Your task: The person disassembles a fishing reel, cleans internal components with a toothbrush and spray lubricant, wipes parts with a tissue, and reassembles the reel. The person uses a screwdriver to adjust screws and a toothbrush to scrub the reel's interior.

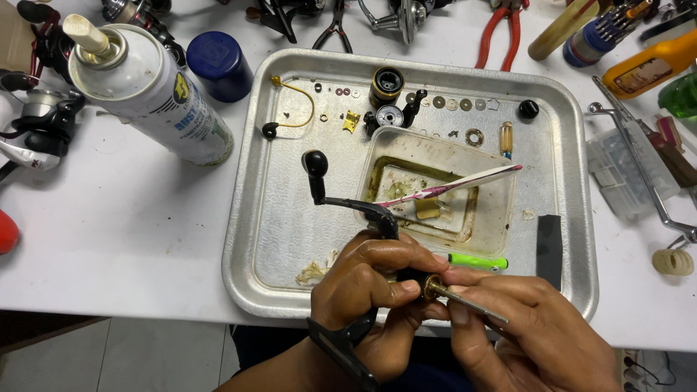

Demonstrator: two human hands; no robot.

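Observation:
My left hand [367, 287] grips a black fishing reel body [377, 218], its crank handle with a black knob [314, 165] sticking up over the metal tray [276, 218]. A brass collar [430, 285] shows at the reel's front, and a thin metal shaft [475, 306] sticks out of it to the right. My right hand [541, 327] pinches that shaft between thumb and fingers. Both hands are at the tray's near edge.
A clear plastic tub [501, 218] with dirty oil and a brush [465, 183] sits in the tray, among small washers, a black spool [387, 81], a green-handled tool [479, 261] and a black strip [549, 247]. A white spray can [156, 94], blue cap [219, 64], pliers [501, 33] and reels lie around.

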